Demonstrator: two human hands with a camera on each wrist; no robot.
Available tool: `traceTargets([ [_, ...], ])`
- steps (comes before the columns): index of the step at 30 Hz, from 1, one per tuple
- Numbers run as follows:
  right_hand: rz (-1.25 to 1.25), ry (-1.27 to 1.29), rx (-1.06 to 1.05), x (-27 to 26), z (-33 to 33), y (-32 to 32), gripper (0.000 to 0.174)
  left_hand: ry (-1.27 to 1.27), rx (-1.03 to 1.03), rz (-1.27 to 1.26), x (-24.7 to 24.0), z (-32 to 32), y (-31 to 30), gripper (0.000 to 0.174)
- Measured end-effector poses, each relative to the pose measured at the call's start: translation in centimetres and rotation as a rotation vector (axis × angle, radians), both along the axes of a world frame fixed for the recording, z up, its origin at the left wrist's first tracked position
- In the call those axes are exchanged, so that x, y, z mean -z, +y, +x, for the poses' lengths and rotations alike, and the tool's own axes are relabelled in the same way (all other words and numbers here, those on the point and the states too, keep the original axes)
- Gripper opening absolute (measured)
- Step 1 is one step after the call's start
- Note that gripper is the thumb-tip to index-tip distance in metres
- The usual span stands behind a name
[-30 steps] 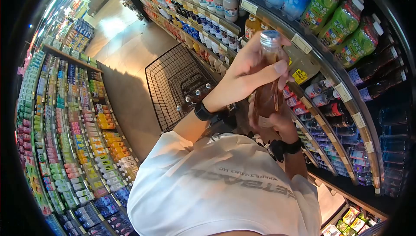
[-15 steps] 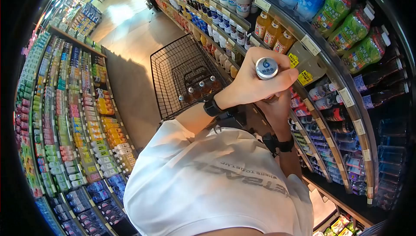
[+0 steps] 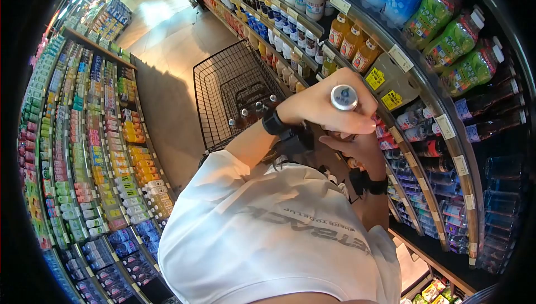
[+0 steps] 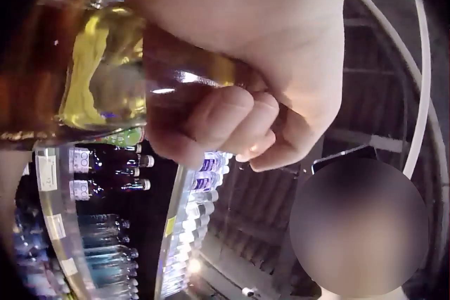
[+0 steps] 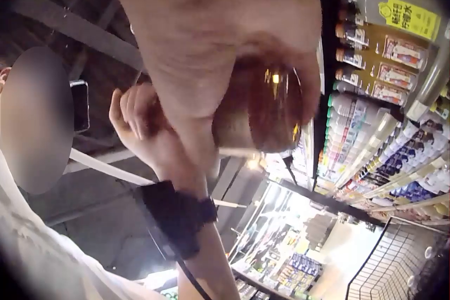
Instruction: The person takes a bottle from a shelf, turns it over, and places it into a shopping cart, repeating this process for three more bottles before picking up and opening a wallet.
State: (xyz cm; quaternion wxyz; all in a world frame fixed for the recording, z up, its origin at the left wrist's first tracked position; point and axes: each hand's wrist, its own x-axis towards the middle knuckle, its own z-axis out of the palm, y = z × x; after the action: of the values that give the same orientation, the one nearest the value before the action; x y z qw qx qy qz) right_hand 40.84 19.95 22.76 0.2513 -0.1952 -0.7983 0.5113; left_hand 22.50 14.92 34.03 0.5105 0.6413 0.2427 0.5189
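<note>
A bottle of brown drink [image 3: 344, 98] stands between my two hands, its silver cap facing up at the head camera. My left hand [image 3: 318, 103] wraps round its upper part just under the cap. Curled fingers [image 4: 221, 120] of that hand show in the left wrist view, beside the bottle's glass [image 4: 105, 68]. Lower down, my right hand [image 3: 362, 150] grips the same bottle, mostly covered by the left hand in the head view. In the right wrist view its thumb and fingers go round the bottle's shiny body [image 5: 260, 113].
A black wire shopping cart [image 3: 223, 100] stands ahead to the left with several silver-capped bottles [image 3: 251, 115] in it. Close on the right runs a drinks shelf with green bottles [image 3: 435, 19], orange bottles [image 3: 352, 41] and yellow labels [image 3: 392, 99]. Another shelf [image 3: 95, 153] stands across the aisle.
The bottle was seen from the side, then tipped so that its cap points at the head camera. Both hands moved with it, the left lowering slightly. In the last half second little shifted.
</note>
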Motion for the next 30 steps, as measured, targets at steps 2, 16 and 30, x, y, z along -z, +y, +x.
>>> traceTargets([
  [2, -0.06, 0.026, 0.029, 0.5, 0.1, -0.4, 0.064, -0.057, -0.036, -0.119, 1.0, 0.6, 0.5, 0.035],
  [16, -0.391, 0.337, 0.324, 3.2, -2.9, 0.7, 0.064, 0.018, -0.576, 0.075, 1.8, 2.9, 1.3, 0.039],
  [30, -0.192, 0.255, 0.371, 3.5, -3.6, 0.7, 0.051, 0.105, -0.543, 0.177, 2.0, 1.5, 1.0, 0.031],
])
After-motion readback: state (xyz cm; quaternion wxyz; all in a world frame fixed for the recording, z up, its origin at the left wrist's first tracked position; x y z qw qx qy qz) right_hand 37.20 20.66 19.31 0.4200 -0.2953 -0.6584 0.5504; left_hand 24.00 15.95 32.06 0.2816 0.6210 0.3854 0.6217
